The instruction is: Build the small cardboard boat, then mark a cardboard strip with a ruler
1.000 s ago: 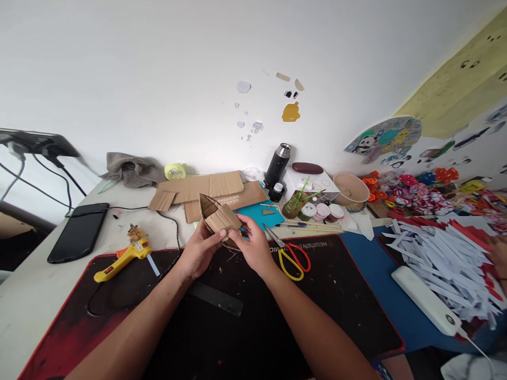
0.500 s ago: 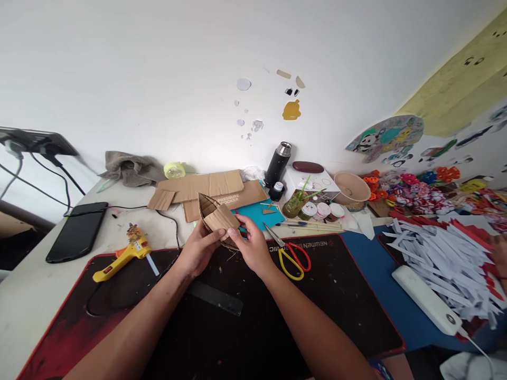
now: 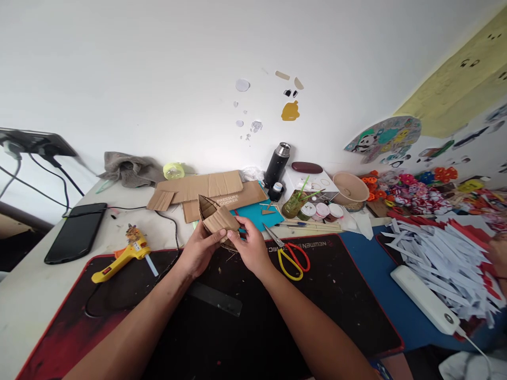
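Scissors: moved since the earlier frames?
No. The scissors keep the same place and angle relative to the white lettering on the mat; the slight shift of the whole picture looks like camera motion.

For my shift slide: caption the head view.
Left hand and right hand hold a cardboard piece between glue gun and scissors.

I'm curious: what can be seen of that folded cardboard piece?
The folded cardboard piece looks brown and corrugated, with ridged edges and a hollow opening that comes to a point at its upper left. It's held tilted; left fingers and right fingers grip its lower part, thumbs against the near face.
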Demonstrator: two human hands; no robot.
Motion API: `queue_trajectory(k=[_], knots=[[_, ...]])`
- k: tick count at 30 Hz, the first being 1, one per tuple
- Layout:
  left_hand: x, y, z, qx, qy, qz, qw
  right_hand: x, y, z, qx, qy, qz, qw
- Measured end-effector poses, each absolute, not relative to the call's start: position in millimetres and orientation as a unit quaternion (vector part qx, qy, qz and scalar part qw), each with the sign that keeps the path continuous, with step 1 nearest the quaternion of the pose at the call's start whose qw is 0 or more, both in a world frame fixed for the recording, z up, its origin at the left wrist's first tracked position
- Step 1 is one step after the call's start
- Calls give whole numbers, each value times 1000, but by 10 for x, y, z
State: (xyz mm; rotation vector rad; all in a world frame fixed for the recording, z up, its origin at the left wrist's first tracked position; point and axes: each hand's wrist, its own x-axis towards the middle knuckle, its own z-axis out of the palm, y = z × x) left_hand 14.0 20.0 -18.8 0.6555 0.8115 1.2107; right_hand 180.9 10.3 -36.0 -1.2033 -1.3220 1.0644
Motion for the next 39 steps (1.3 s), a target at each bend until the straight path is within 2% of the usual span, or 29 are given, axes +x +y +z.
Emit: queue_trajectory(k=[10,21,39], knots=[[134,220,-185,283,373,543,697,1768,98,-421,-495,-535,433,530],[123,208,-224,291,383,541,690,1776,109,-448,-507,-553,416,513],[105,209,-171,280,383,546,690,1764,67,-396,-487,-552,451,505]])
